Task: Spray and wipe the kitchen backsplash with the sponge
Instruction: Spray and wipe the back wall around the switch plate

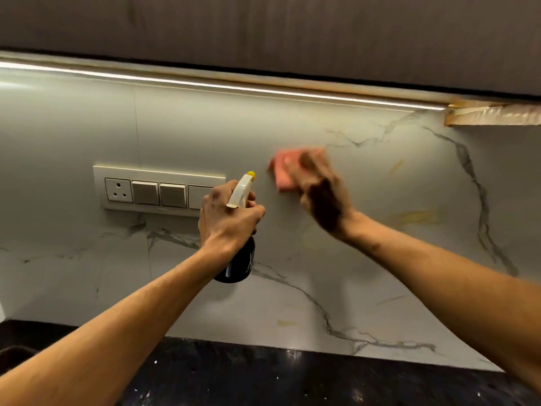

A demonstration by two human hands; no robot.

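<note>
Worktop: dark, speckled, runs along the foot of the wall.
Left hand: clenched round the neck of a spray bottle, dark body, white head with yellow tip aimed at the wall.
Right hand: blurred; fingers laid over the sponge, pressing it flat. Cannot tell if they curl round its edge.
Sponge: pink, against the backsplash, right of the switch panel.
Backsplash: pale marble, grey veins, yellowish smears right of the hand.
</note>
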